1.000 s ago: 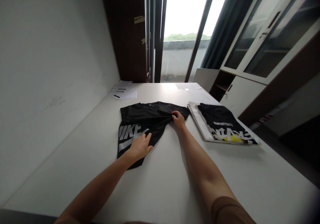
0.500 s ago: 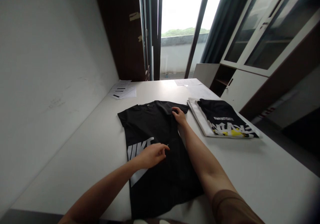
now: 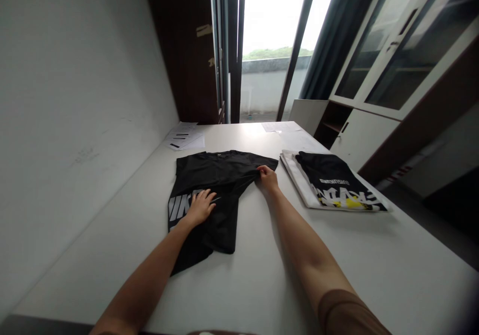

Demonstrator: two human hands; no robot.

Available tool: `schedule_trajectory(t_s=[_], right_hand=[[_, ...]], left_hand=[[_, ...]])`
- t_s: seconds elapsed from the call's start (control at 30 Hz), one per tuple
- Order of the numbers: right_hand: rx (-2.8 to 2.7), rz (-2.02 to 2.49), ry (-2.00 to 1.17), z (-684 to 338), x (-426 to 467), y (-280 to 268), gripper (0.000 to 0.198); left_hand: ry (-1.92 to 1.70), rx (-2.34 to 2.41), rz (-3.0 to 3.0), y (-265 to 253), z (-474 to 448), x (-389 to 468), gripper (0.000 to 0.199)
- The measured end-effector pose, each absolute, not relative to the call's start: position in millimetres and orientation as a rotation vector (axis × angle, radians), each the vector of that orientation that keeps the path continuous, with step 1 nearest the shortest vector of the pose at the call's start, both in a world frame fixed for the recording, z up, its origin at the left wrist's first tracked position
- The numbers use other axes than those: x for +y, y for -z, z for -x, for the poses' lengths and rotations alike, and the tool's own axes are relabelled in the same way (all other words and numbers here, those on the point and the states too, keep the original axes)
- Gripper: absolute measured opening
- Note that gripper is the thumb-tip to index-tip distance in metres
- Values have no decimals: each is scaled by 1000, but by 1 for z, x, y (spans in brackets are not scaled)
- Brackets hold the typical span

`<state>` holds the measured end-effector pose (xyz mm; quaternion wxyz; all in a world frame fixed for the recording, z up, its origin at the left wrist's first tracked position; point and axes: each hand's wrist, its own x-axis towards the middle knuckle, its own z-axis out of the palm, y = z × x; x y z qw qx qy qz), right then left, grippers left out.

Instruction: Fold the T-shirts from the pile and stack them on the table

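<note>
A black T-shirt (image 3: 224,175) with large white lettering lies on the white table, its collar toward the far end. Its lower part is drawn up and to the left, with the hem uneven. My left hand (image 3: 202,207) rests flat on the shirt's front beside the lettering, fingers spread. At the base of the sleeve on the right, my right hand (image 3: 268,178) is closed in a pinch on the cloth. Part of the print is hidden beneath my left hand.
Right of the shirt sits a stack of folded clothes (image 3: 337,180), white below and black with white and yellow print on top. Paper sheets (image 3: 183,136) lie at the far left of the table (image 3: 262,285). A wall runs along the left; a cabinet (image 3: 368,135) stands at the right.
The shirt's lower part has shifted left and away from me, and its right side has pulled inward. My left hand has moved left and farther off, flattening onto the cloth. My right hand stays near the sleeve.
</note>
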<state>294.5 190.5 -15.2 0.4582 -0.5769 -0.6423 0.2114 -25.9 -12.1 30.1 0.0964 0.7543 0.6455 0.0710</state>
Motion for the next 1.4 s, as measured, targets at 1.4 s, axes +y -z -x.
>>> schedule_trajectory(t_s=[1.4], right_hand=[[-1922, 1804, -142, -267, 132, 2, 48]], left_hand=[[-478, 1465, -2557, -52, 35, -92, 40]])
